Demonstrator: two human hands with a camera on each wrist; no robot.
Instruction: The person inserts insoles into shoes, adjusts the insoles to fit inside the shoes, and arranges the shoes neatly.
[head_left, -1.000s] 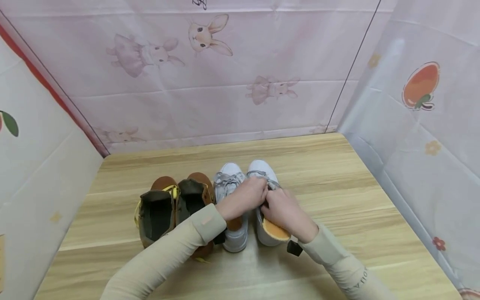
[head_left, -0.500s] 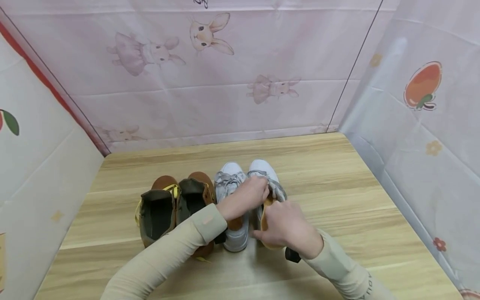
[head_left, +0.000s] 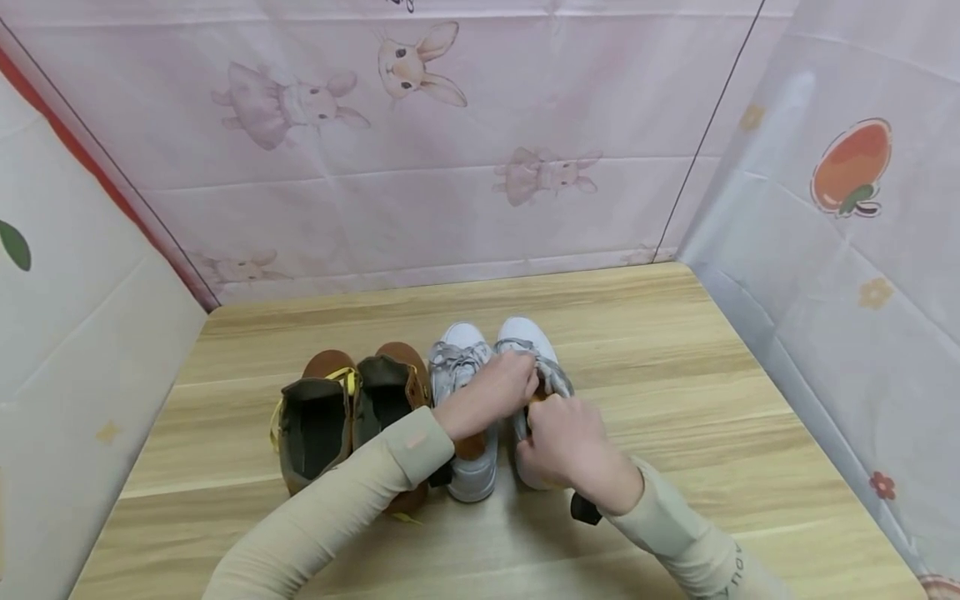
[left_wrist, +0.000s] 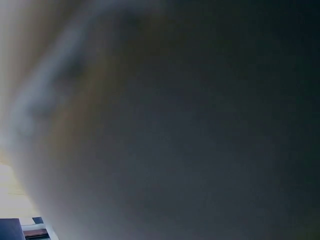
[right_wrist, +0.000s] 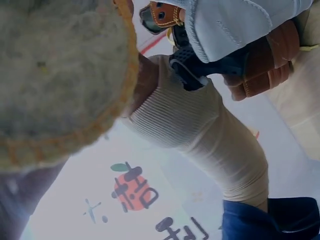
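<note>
Two white sneakers with grey laces stand side by side in the head view. At the right sneaker (head_left: 522,331), my left hand (head_left: 498,387) grips the tongue and lace area. My right hand (head_left: 568,442) is over that sneaker's heel opening, fingers curled on an orange insole that is partly inside. In the right wrist view the insole (right_wrist: 65,75) looms close, with a greyish face and orange stitched edge. My hands hide most of the sneaker's opening. The left sneaker (head_left: 474,483) has an orange-brown insole inside. The left wrist view is dark and blurred.
A pair of brown boots (head_left: 327,364) with dark lining and yellow laces stands just left of the sneakers. All rest on a wood-grain table (head_left: 675,400). Behind it hangs a pink rabbit-print curtain (head_left: 450,142). Dark wrist devices sit under both cuffs.
My right hand drew back from the middle of the right sneaker to its heel, then its fingers curled there. It now covers the insole's orange heel end. The left hand stayed in place.
</note>
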